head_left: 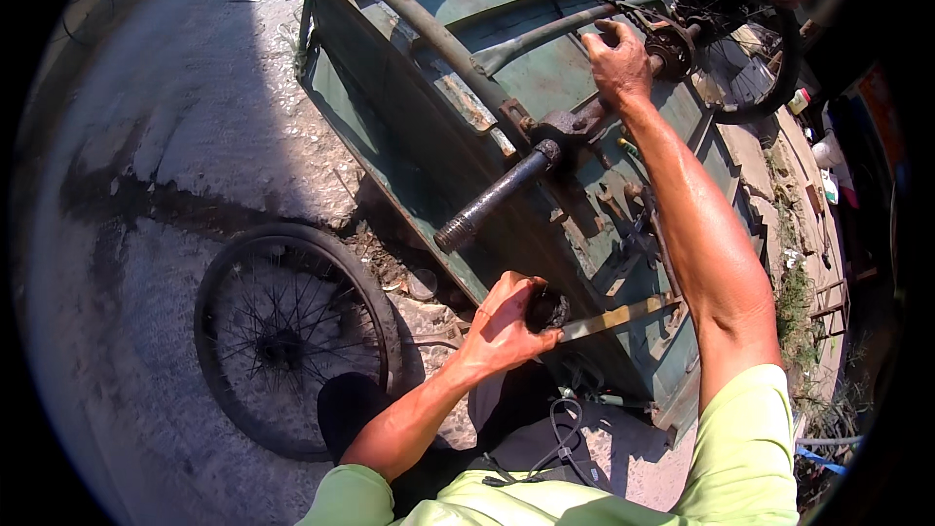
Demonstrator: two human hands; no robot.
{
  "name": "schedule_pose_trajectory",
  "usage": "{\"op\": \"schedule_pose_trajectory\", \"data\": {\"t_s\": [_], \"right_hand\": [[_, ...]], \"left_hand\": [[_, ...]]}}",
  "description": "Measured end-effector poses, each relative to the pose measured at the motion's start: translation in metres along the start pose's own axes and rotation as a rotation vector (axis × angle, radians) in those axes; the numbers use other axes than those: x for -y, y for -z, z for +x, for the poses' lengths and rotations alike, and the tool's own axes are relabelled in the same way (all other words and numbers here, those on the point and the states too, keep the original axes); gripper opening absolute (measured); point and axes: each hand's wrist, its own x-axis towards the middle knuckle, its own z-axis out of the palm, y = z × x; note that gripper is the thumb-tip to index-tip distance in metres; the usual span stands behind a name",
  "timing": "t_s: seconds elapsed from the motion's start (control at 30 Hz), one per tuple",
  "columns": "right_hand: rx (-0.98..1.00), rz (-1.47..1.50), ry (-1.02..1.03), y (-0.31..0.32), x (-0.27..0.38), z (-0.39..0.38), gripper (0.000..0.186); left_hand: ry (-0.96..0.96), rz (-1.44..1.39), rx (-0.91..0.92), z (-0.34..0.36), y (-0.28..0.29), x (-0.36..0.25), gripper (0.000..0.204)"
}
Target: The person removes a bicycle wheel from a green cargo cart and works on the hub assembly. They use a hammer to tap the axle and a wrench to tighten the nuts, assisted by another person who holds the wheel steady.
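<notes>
Over the ground [185,127]: green cart [545,78]. Flat at left: wheel [280,346]. Slanting across the cart, threaded end jutting: axle [502,197]. Curling right hand [619,68] beside sprocket [672,49]; cannot tell whether gripping anything. Clasping dark ring [547,310] in left hand [502,323], below axle's end.

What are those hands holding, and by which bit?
The left hand holds a dark round part by its outer side. Whether the right hand holds anything cannot be told.
</notes>
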Motion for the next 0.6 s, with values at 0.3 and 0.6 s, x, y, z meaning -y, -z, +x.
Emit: {"op": "schedule_pose_trajectory", "data": {"t_s": [0.3,0.6], "right_hand": [[0.003,0.012,-0.015,0.0,-0.007,0.002,0.045],[0.011,0.016,-0.015,0.004,-0.001,-0.001,0.045]], "left_hand": [[-0.053,-0.881,-0.628,-0.034,0.085,-0.025,0.064],[-0.145,-0.275,-0.657,-0.012,0.093,-0.039,0.066]]}}
